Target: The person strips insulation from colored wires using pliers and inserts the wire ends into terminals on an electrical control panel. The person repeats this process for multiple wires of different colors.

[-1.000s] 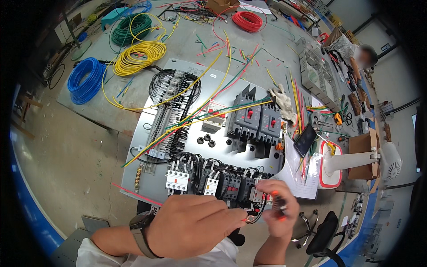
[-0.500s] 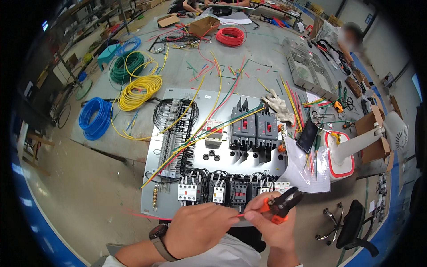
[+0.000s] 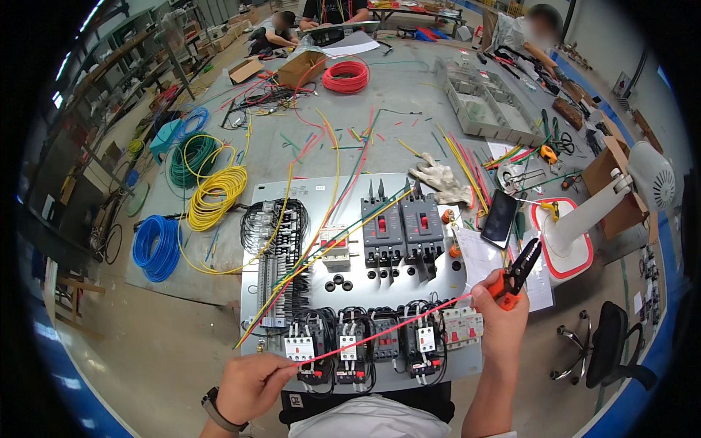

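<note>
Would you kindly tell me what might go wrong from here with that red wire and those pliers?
The right hand holds both the pliers and the red wire, so its grip on either could slip. The wire, stretched to the left hand, might snag on the switches if lowered. Loose wires across the panel could tangle with it.

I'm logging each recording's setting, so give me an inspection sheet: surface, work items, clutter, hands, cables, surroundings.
Surface: grey table, metal mounting plate at its near side.
Work items: red wire stretched between the hands; contactors and black circuit breakers on the plate.
Clutter: wire offcuts, pale glove, dark phone overlapping paper.
Hands: left hand pinches the red wire; right hand grips its other side and an orange-handled wire stripper.
Cables: blue coil, yellow coil and green coil at left; red coil farther back.
Surroundings: black swivel chair at right; other people in the background.
</note>
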A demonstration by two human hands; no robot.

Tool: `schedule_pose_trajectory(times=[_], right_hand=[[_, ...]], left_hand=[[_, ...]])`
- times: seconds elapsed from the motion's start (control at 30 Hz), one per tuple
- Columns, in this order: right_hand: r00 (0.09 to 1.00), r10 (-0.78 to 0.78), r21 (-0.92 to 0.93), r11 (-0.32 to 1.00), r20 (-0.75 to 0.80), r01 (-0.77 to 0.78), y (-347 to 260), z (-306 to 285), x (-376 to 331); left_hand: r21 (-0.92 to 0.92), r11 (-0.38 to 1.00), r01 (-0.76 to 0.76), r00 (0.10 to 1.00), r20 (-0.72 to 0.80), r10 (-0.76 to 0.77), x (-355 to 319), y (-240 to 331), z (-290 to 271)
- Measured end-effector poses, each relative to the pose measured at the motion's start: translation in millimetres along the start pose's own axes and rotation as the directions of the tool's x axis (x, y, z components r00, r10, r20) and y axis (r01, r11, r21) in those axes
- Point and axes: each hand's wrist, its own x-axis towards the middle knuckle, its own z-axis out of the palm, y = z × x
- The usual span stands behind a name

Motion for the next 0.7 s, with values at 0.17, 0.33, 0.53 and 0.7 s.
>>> schedule_pose_trajectory(times=[0.17, 0.33, 0.53, 0.7], right_hand=[[0.991, 0.110, -0.109, 0.989, 0.074, -0.101, 1, -5, 11], [0.996, 0.085, -0.016, 0.996, 0.037, -0.084, 13, -16, 14], [0.986, 0.050, -0.123, 0.992, 0.162, -0.030, 25, -12, -11], [0.967, 0.137, -0.253, 0.964, 0.213, -0.081, 9, 2, -22]], left_hand=[[-0.041, 0.997, 0.065, 0.998, 0.007, -0.065, 9, -8, -3], [-0.182, 0.977, 0.112, 0.964, -0.218, -0.152, 29, -19, 7], [-0.037, 0.999, 0.029, 0.958, -0.285, -0.038, 93, -16, 30], [0.314, 0.943, -0.109, 0.943, -0.267, 0.198, 137, -18, 41]])
